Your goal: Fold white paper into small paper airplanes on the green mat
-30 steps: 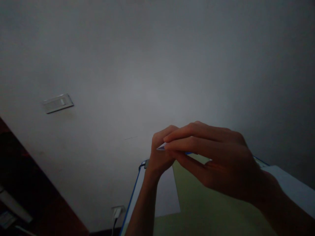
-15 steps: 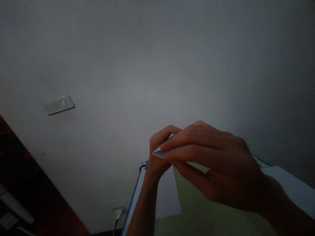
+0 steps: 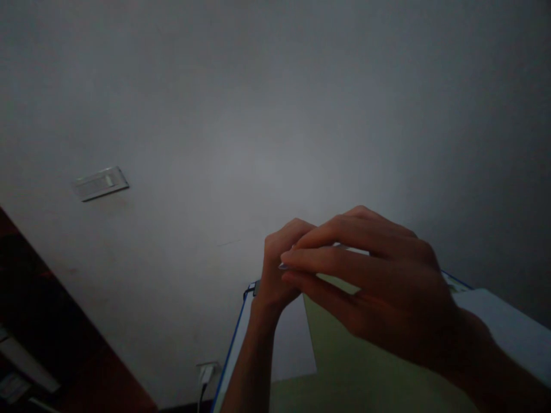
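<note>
A small piece of folded white paper (image 3: 353, 250) is mostly covered by my hands; a pale strip shows between the fingers, and its pointed tip peeks out at the left. My right hand (image 3: 365, 281) is closed on it, thumb and fingers pinching near the tip. Behind it, my left hand (image 3: 282, 264) is bent at the wrist with its fingers curled toward the same paper, their ends hidden by the right hand. Both hands are raised above the green table top (image 3: 344, 355).
A white sheet (image 3: 295, 344) lies on the table's left side, and more white paper (image 3: 499, 315) is at the right. Behind stands a grey wall (image 3: 258, 132) with a switch plate (image 3: 101, 183). A plug (image 3: 205, 376) sits in a socket low on the left.
The right fingers have shifted over the paper's tip, so less of the point shows now. A pale strip of paper has come into view between the right fingers. The left hand has barely moved.
</note>
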`<action>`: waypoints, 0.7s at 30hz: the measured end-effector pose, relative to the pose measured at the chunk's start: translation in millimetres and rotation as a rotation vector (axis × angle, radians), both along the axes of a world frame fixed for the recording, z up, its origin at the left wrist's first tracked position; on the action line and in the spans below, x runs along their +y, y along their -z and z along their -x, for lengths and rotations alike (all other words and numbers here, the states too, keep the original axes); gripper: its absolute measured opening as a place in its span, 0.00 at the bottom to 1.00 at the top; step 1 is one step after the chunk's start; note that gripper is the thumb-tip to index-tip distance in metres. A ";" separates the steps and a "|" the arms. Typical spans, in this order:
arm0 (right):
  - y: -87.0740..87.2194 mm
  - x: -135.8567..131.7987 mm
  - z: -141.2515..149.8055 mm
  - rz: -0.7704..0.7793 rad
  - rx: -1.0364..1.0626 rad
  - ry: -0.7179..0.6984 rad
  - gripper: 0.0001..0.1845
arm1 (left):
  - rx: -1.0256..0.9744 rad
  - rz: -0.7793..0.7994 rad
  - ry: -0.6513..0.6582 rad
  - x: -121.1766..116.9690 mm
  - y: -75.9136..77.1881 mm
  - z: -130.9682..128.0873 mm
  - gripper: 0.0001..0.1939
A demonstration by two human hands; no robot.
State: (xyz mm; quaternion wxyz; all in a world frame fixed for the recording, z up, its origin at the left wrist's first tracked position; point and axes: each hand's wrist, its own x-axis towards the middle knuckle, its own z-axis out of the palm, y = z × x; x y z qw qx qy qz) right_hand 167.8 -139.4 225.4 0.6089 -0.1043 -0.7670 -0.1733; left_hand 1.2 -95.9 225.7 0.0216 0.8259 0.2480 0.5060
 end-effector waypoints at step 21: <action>-6.3 -4.0 -1.1 -0.017 -0.008 0.022 0.06 | 0.007 -0.143 -0.016 10.4 9.6 0.3 0.13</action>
